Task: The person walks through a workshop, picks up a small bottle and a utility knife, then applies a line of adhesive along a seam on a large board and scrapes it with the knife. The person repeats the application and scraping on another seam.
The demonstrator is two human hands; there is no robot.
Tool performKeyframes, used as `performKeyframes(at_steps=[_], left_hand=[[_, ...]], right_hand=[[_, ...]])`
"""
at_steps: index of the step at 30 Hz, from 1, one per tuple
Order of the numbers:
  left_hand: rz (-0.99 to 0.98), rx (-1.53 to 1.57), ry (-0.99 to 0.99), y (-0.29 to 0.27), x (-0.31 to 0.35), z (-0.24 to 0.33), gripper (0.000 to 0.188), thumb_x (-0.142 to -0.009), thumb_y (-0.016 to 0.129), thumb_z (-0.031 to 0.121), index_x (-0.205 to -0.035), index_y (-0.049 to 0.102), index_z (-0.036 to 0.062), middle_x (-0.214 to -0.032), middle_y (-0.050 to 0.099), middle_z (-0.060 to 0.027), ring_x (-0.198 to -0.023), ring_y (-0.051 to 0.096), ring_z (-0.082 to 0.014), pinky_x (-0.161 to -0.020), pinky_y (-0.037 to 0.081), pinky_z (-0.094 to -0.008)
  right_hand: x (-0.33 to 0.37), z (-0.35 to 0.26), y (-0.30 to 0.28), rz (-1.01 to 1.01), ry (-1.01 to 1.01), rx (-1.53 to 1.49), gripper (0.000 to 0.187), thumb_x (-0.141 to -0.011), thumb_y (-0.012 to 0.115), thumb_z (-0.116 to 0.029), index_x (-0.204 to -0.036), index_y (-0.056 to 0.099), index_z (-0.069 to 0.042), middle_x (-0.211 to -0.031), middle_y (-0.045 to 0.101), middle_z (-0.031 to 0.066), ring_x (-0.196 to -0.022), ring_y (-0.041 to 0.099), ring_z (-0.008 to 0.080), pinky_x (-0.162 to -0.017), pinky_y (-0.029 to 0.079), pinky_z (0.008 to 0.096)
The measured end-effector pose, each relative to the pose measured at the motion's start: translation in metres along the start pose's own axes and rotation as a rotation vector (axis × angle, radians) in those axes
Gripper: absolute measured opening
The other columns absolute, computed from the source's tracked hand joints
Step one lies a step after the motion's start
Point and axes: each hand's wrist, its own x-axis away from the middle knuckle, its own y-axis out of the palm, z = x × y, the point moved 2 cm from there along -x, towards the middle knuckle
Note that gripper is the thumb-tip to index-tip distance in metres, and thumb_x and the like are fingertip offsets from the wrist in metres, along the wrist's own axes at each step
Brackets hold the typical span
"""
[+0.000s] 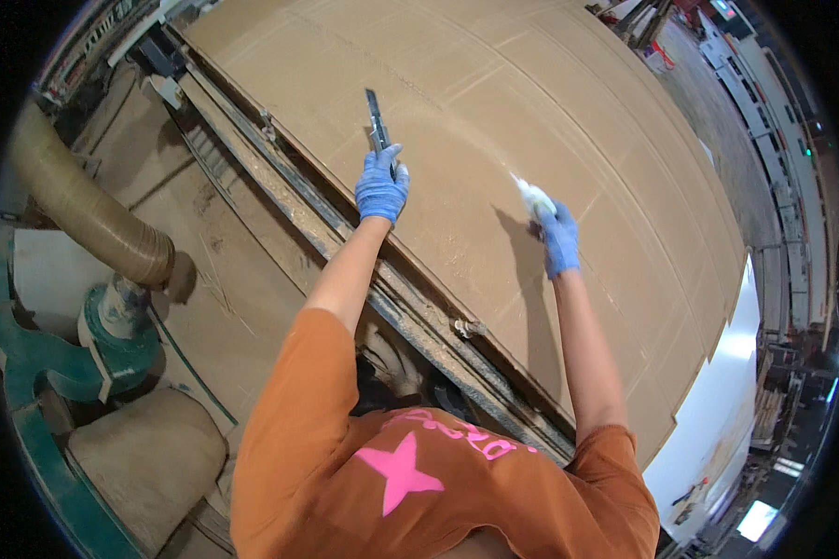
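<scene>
My left hand [381,186], in a blue glove, is closed around a utility knife [377,126] whose tip points away from me. It is above the near left part of a large brown cardboard sheet [457,140]. Farther right, my gloved right hand [558,244] grips a small white squeeze bottle [535,198] with a narrow pointed tip directed up and left. The bottle casts a shadow on the cardboard and seems held above it. My fingers partly hide both the knife handle and the bottle.
A metal rail [410,289] with small fittings runs along the cardboard's near edge. To the left are a thick dusty hose [93,200], green machinery [121,345] and a bulging sack [149,456]. A white sheet [718,401] shows beyond the cardboard's right edge.
</scene>
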Motion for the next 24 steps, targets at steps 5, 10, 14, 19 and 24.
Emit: performKeyframes(at_steps=[5, 10, 14, 19, 24], left_hand=[[0.068, -0.020, 0.006, -0.001, -0.003, -0.003, 0.033, -0.083, 0.066, 0.013, -0.114, 0.059, 0.0187, -0.096, 0.057, -0.0124, -0.077, 0.061, -0.0294, -0.071, 0.051, -0.0402], [0.040, -0.016, 0.006, 0.004, -0.006, -0.004, 0.031, -0.083, 0.065, 0.011, -0.113, 0.060, 0.0190, -0.095, 0.058, -0.0115, -0.076, 0.063, -0.0264, -0.067, 0.052, -0.0367], [0.031, 0.012, -0.015, 0.005, -0.004, -0.005, 0.035, -0.081, 0.067, 0.009, -0.113, 0.060, 0.0213, -0.103, 0.058, -0.0103, -0.080, 0.065, -0.0269, -0.070, 0.054, -0.0368], [0.031, 0.040, -0.031, 0.007, -0.004, -0.007, 0.035, -0.080, 0.068, 0.010, -0.112, 0.061, 0.0219, -0.106, 0.059, -0.0103, -0.081, 0.065, -0.0269, -0.070, 0.054, -0.0372], [0.051, 0.038, 0.002, 0.009, -0.004, -0.009, 0.034, -0.080, 0.067, 0.011, -0.112, 0.061, 0.0215, -0.105, 0.059, -0.0102, -0.081, 0.065, -0.0275, -0.069, 0.054, -0.0376]], right_hand=[[-0.096, -0.017, 0.060, -0.091, -0.116, 0.200, 0.026, -0.087, 0.067, -0.022, -0.106, 0.065, -0.003, -0.083, 0.064, 0.0046, -0.074, 0.059, 0.0106, -0.062, 0.049, 0.0257], [-0.160, -0.006, 0.097, -0.082, -0.291, 0.332, 0.027, -0.081, 0.071, -0.021, -0.098, 0.067, 0.000, -0.080, 0.066, 0.0072, -0.072, 0.060, 0.0132, -0.069, 0.049, 0.0292], [-0.181, -0.005, 0.120, -0.070, -0.351, 0.473, 0.028, -0.080, 0.070, -0.024, -0.099, 0.067, -0.003, -0.084, 0.068, 0.0130, -0.074, 0.063, 0.0202, -0.071, 0.050, 0.0327], [-0.185, -0.020, 0.136, -0.088, -0.431, 0.676, 0.031, -0.079, 0.068, -0.031, -0.097, 0.068, -0.006, -0.089, 0.068, 0.0188, -0.081, 0.066, 0.0319, -0.075, 0.052, 0.0391], [-0.181, -0.035, 0.147, -0.079, -0.447, 0.755, 0.031, -0.079, 0.067, -0.033, -0.097, 0.068, -0.008, -0.090, 0.068, 0.0183, -0.083, 0.067, 0.0335, -0.076, 0.052, 0.0410]])
